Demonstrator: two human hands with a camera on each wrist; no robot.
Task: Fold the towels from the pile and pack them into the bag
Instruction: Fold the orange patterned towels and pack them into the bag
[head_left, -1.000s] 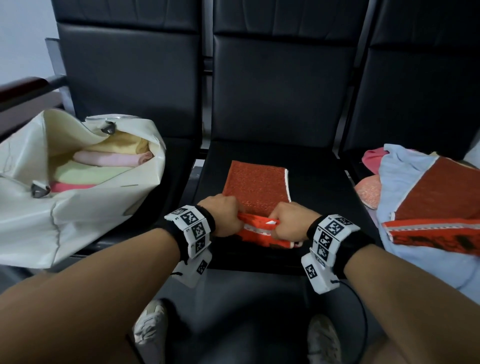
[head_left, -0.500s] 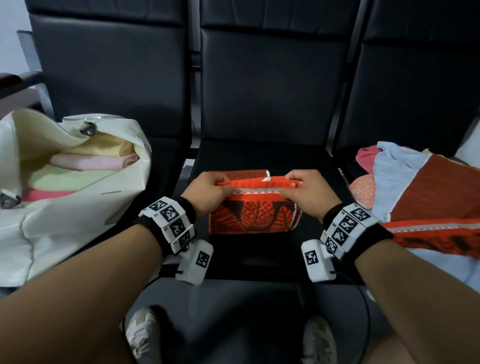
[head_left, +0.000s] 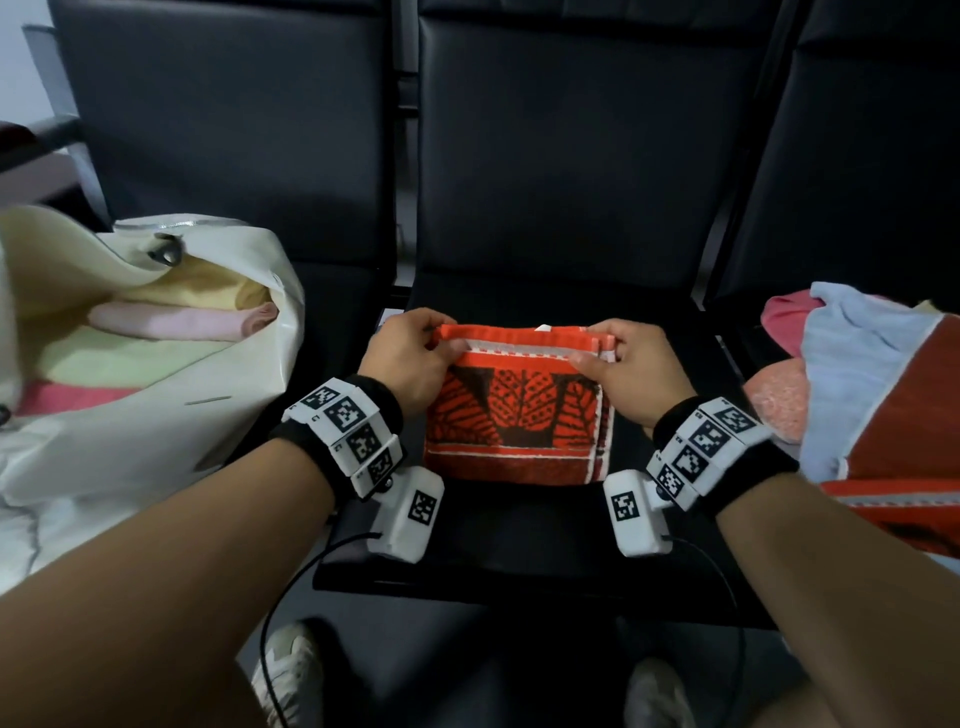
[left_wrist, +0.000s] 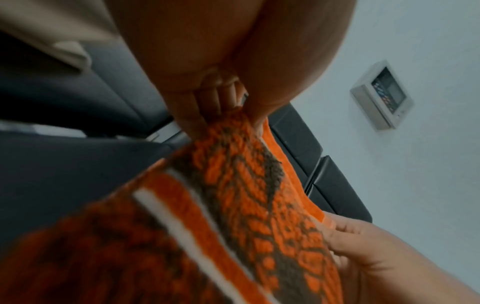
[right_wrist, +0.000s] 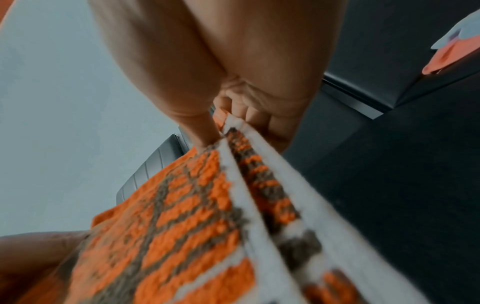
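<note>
Towel (head_left: 517, 415): orange, dark leaf pattern, white stripes. Lies on the middle seat (head_left: 519, 545), doubled over, its far edge lifted.

Left hand (head_left: 410, 358): thumb and fingers pinch the far-left corner of the towel. Left wrist view confirms cloth clamped between them.

Right hand (head_left: 621, 364): pinches the far-right corner the same way; layered edges show in the right wrist view.

Bag (head_left: 156, 441): cream, open, on the left seat; folded towels already stacked inside.

Pile (head_left: 878, 395): unfolded towels on the right seat, well apart from the hands.

Step in hand, as judged: a fold of the orange towel, edges being aligned at the far side.

Next move, as judged: lay the held edge flat, press it square, fold again if too wide, then carry it left into the bag.
</note>
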